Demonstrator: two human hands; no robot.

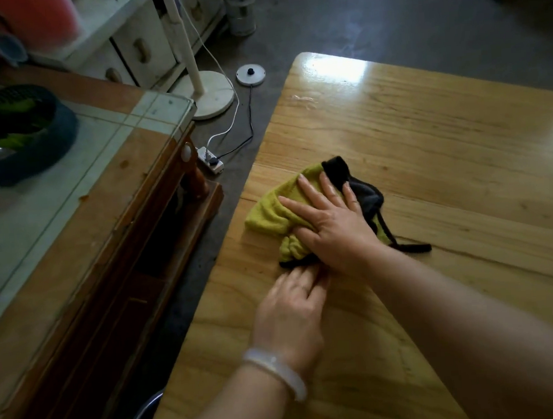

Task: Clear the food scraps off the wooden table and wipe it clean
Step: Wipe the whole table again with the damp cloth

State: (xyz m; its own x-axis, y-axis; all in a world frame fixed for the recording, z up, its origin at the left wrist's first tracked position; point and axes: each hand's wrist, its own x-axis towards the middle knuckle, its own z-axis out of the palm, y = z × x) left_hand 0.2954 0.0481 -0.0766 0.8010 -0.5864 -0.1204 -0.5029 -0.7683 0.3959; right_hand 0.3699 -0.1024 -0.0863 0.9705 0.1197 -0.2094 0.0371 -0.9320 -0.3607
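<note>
A yellow-green cloth point(268, 209) with black trim lies bunched on the wooden table point(425, 129) near its left edge. My right hand point(330, 219) lies flat on top of the cloth, fingers spread, pressing it onto the wood. My left hand point(291, 309), with a pale bangle on the wrist, rests on the table just below the cloth, its fingertips touching the cloth's black hem under the right hand. I see no food scraps on the visible tabletop.
Left of the table stands a glass-topped wooden cabinet point(73, 195) with a dark basket point(17, 128) on it. On the floor between them lie a power strip point(210, 160), cords, a fan base point(213, 95) and a round kettle base point(250, 75). A metal rim point(145, 411) shows at bottom left.
</note>
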